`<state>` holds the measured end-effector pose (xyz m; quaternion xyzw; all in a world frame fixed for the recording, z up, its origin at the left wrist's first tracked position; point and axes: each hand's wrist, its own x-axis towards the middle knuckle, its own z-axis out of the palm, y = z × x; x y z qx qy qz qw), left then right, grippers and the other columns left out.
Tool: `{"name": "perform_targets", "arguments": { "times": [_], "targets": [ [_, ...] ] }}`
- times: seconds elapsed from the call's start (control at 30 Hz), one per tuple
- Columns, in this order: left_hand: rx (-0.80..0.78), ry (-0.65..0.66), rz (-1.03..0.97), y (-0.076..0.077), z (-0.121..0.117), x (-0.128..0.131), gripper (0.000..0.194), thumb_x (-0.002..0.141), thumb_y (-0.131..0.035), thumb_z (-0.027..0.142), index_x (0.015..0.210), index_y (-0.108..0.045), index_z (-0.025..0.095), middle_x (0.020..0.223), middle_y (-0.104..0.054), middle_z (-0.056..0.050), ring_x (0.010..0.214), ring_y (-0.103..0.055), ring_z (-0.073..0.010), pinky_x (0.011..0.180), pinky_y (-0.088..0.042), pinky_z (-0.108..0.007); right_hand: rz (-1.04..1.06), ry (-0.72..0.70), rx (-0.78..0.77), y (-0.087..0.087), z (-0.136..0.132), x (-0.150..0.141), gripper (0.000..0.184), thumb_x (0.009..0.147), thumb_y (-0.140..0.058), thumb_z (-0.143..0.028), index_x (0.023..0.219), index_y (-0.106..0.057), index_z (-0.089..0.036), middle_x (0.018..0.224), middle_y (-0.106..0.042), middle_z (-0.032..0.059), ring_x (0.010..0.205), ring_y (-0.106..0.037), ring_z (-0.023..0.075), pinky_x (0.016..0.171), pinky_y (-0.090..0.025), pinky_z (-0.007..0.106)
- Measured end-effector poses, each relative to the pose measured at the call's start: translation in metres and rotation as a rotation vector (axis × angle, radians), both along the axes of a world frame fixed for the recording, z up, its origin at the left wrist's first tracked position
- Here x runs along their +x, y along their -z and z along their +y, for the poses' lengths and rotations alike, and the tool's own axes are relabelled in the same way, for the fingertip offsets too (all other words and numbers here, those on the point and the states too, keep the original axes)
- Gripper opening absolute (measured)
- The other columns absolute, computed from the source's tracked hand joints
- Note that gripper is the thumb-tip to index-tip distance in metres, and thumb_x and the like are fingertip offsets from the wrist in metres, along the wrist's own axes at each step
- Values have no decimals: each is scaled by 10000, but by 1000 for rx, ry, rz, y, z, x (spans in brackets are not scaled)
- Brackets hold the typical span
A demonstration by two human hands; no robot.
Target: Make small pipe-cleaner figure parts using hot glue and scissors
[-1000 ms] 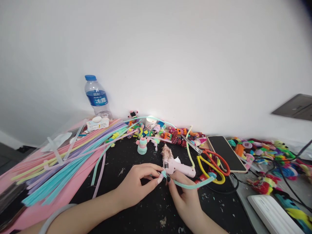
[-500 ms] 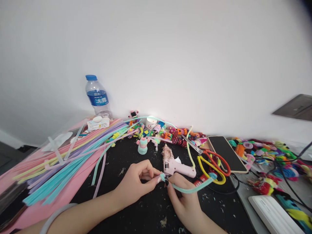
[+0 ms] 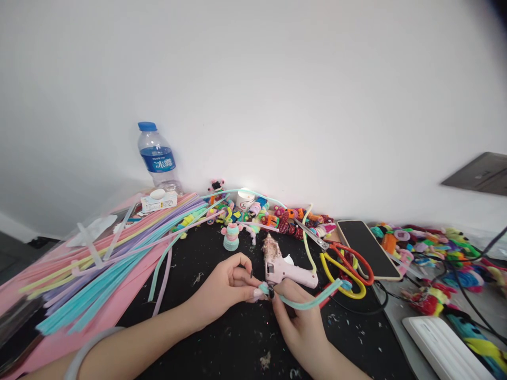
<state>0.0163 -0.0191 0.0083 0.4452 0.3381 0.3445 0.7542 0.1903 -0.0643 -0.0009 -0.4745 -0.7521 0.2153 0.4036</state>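
Observation:
Between my two hands is a mint-green pipe cleaner (image 3: pixel 311 302), its near end coiled into a small bundle and its tail sticking out to the right past my knuckles. My left hand (image 3: pixel 225 290) pinches the coiled end between thumb and fingers. Thumb and fingertips of my right hand (image 3: pixel 299 316) close on the same pipe cleaner just beside it. Right behind the hands lies a pale pink hot glue gun (image 3: pixel 291 272), its nozzle end crusted brown. A small mint and pink pipe-cleaner figure (image 3: pixel 232 238) stands beyond my left hand.
Scissors (image 3: pixel 346 264) with red and yellow handles lie right of the glue gun, near a phone (image 3: pixel 366 248). Bundled pipe cleaners (image 3: pixel 119 258) spread at left, below a water bottle (image 3: pixel 157 158). Colourful figures line the wall. A white power strip (image 3: pixel 443 345) sits at right.
The fingers of my left hand have lifted and shifted slightly at the coil. The pipe cleaner's free tail has swung a little upward and left. Both hands still hold it.

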Motion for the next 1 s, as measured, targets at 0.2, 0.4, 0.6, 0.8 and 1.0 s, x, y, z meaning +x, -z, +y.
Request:
{"name": "perform_targets", "arguments": {
  "times": [0.2, 0.4, 0.6, 0.8, 1.0],
  "targets": [
    [-126, -3, -81, -4, -5, 2, 331, 708, -709, 134, 841, -410, 183, 794, -689, -7, 727, -658, -129, 658, -489, -228, 129, -58, -70, -5, -2, -1, 194, 875, -420, -127, 719, -527, -169, 670, -518, 17, 620, -473, 145, 574, -355, 253],
    [-220, 40, -177, -4, -7, 2, 340, 713, -713, 114, 868, -418, 180, 768, -658, 9, 716, -644, -104, 630, -482, -180, 303, -88, -165, -9, -2, -2, 241, 893, -436, -192, 666, -514, -171, 621, -470, -10, 589, -429, 127, 549, -330, 236],
    [-287, 135, -264, -6, -5, -2, 334, 713, -707, 80, 891, -440, 173, 739, -638, 12, 672, -636, -97, 591, -493, -167, 370, -141, -321, -3, -2, 0, 258, 909, -440, -263, 705, -567, -168, 620, -473, -11, 590, -415, 123, 556, -328, 235],
    [-242, 102, -203, -6, -2, -2, 296, 719, -708, 115, 931, -506, 159, 799, -648, -11, 715, -641, -109, 628, -505, -183, 437, -112, -303, -2, -3, -3, 262, 902, -460, -268, 690, -575, -167, 594, -482, -14, 556, -411, 115, 532, -324, 228],
    [-63, -10, -20, -1, 1, 1, 365, 694, -729, 158, 1024, -572, 154, 960, -664, -62, 765, -641, -140, 666, -505, -233, 385, -44, -289, -5, -1, -5, 276, 902, -452, -273, 684, -573, -155, 585, -471, -12, 545, -401, 116, 514, -317, 228]
  ]
}}
